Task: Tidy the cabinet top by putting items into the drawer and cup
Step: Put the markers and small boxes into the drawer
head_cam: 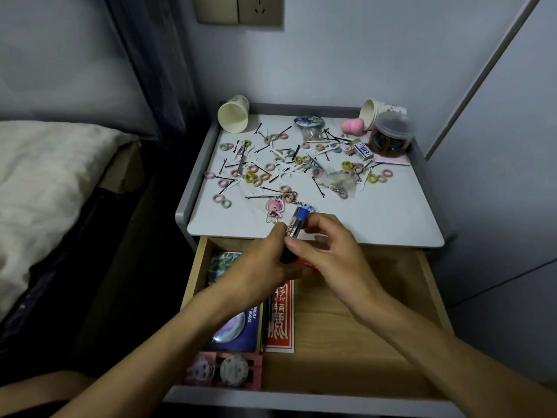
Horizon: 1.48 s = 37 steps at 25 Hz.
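Over the front edge of the cabinet top point(391, 218), both my hands meet around a small clear tube with a blue cap point(298, 220). My left hand point(262, 267) grips its lower end and a red item beneath it. My right hand point(328, 251) pinches the tube near the middle. Below them the wooden drawer point(361, 327) stands pulled out. Several pastel hair ties point(256, 176) and black bobby pins point(319, 188) litter the top. A paper cup point(233, 114) lies tipped at the back left, and another cup point(372, 113) at the back right.
In the drawer lie a red printed card point(281, 321), a blue packet point(238, 327) and a pink box point(226, 371). On the top are a pink keychain charm point(275, 210), a lidded plastic jar point(391, 137), a pink sponge point(351, 126), an eraser point(361, 149) and a round badge point(307, 120). A bed point(54, 182) stands left.
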Available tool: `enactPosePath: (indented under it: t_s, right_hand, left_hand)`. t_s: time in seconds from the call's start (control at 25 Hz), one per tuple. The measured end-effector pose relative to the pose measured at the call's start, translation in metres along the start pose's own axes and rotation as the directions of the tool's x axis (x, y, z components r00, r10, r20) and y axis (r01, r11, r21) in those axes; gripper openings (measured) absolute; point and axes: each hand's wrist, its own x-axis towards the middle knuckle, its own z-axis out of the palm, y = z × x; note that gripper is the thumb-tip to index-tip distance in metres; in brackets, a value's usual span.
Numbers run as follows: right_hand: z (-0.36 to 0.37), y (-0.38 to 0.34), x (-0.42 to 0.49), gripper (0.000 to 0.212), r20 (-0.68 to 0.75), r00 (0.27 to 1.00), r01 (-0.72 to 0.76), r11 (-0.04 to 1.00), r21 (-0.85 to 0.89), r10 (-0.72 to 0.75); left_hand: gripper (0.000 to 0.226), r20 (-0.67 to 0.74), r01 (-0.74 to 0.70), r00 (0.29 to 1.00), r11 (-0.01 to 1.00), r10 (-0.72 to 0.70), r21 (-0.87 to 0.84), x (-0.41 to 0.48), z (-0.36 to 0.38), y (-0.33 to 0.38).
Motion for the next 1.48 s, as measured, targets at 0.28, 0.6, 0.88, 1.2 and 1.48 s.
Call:
enactPosePath:
  t_s: [0.28, 0.6, 0.88, 1.2, 1.48]
  right_hand:
    - [0.023, -0.007, -0.017, 0.014, -0.028, 0.994, -0.100, 0.980, 0.172, 0.107]
    - [-0.011, 0.019, -0.039, 0.024, 0.113, 0.948, -0.305, 0.950, 0.061, 0.297]
    - [0.019, 0.090, 0.014, 0.020, 0.190, 0.815, -0.508, 0.832, -0.221, 0.548]
    - [0.030, 0.114, 0.038, 0.017, 0.118, 0.857, -0.445, 0.837, -0.317, 0.501]
    - [0.035, 0.129, 0.040, 0.025, -0.001, 0.860, -0.500, 0.844, -0.195, 0.510]
  left_hand:
    - [0.047, 0.073, 0.004, 0.997, 0.996, -0.010, 0.085, -0.012, -0.010, -0.011]
    - [0.030, -0.115, 0.243, 0.968, 0.942, -0.222, 0.230, -0.025, -0.064, -0.019]
    - [0.020, -0.167, 0.284, 0.953, 0.939, -0.254, 0.193, -0.012, -0.065, -0.015]
    - [0.015, -0.209, 0.291, 0.938, 0.956, -0.278, 0.038, -0.007, -0.064, -0.015]
    - [0.028, -0.249, 0.317, 0.928, 0.939, -0.277, 0.134, -0.008, -0.065, -0.018]
